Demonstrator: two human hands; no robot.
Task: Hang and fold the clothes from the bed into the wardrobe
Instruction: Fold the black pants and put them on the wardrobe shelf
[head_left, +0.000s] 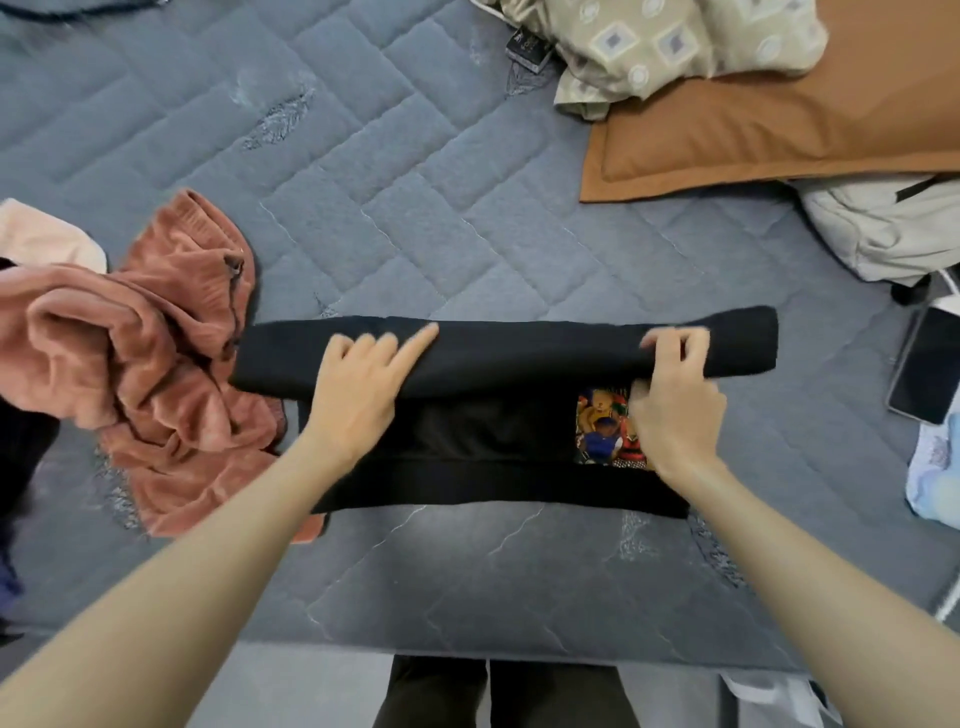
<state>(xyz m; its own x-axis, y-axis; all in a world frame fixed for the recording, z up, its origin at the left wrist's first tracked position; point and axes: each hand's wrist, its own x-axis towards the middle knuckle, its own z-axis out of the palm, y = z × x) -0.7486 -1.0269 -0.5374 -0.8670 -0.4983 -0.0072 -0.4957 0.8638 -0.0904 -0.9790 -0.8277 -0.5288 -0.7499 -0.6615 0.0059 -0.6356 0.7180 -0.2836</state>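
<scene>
While the black fabric garment (467, 441) lies flat near the front edge of the grey quilted bed (415, 182), its upper part doubled over toward me, I see my right hand (675, 410) pinching that folded layer, fingers curled over it and thumb beneath, beside a colourful printed patch (602, 431). My left hand (358, 384) rests on the same fold, index finger straight, the others bent, thumb hidden, so I cannot tell whether it grips. A crumpled rust-pink velvety garment (171, 364) touches the black one's left end; a brown pillow (779, 130) lies well apart.
</scene>
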